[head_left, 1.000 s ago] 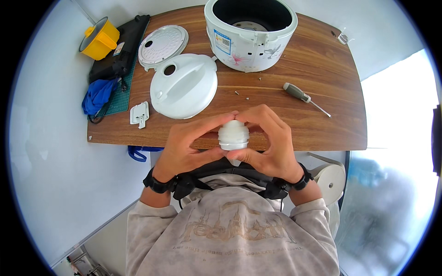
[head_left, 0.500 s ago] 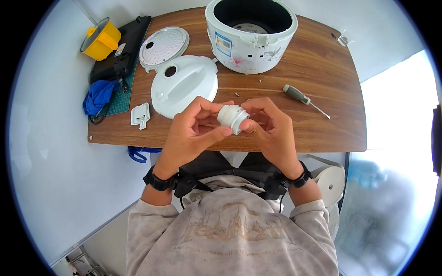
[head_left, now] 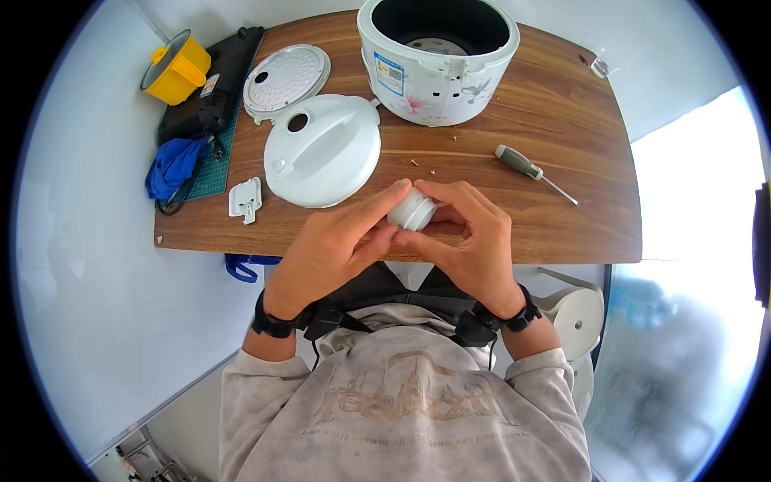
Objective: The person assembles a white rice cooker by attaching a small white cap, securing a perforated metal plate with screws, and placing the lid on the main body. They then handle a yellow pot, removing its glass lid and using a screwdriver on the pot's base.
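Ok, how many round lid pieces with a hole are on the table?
2: the smooth white lid, front-left of the cooker, and the dimpled disc just beyond it.

Mottled beige-grey sweatshirt (head_left: 405, 458), tan print (head_left: 414, 395) of castle-like spires, curved line of lettering (head_left: 426, 437), sleeves (head_left: 259, 402) ending in matching cuffs (head_left: 271, 365), pair of broad black wristbands (head_left: 273, 323), small black boxes (head_left: 324, 319) beside them, thin black cables (head_left: 316, 353), dark trousers (head_left: 373, 281)

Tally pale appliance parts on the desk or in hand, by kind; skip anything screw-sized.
Cooker body: 1
Handled lid: 1
Dimpled round plate: 1
Small squarish piece: 1
Round part in the hands: 1
Total: 5
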Demonstrator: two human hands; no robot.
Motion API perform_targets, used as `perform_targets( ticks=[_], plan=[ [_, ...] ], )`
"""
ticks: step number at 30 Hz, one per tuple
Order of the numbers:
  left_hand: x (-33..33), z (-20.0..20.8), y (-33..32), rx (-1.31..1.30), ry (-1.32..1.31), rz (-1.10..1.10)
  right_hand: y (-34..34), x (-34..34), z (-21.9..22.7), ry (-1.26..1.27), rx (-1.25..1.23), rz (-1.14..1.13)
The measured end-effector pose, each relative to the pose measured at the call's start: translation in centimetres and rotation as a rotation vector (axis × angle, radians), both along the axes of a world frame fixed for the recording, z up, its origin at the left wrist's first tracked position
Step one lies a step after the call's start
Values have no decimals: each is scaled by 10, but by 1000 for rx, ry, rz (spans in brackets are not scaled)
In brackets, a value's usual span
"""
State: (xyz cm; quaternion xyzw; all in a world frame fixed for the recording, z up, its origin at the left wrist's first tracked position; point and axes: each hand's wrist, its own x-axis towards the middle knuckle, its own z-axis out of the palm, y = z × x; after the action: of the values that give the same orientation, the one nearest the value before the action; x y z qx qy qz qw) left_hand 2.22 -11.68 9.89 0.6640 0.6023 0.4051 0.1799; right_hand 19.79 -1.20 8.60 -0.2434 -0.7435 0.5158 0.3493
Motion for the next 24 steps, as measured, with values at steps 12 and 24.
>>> perform_targets(
  ticks=[12, 24],
  plan=[
    [3, -8, 7, -126, -266, 202, -8, -3, -3, -69, 338, -123],
    [3, -9, 12, -159, -383, 273, -10, -6, -7, -72, 184, -106]
  ],
)
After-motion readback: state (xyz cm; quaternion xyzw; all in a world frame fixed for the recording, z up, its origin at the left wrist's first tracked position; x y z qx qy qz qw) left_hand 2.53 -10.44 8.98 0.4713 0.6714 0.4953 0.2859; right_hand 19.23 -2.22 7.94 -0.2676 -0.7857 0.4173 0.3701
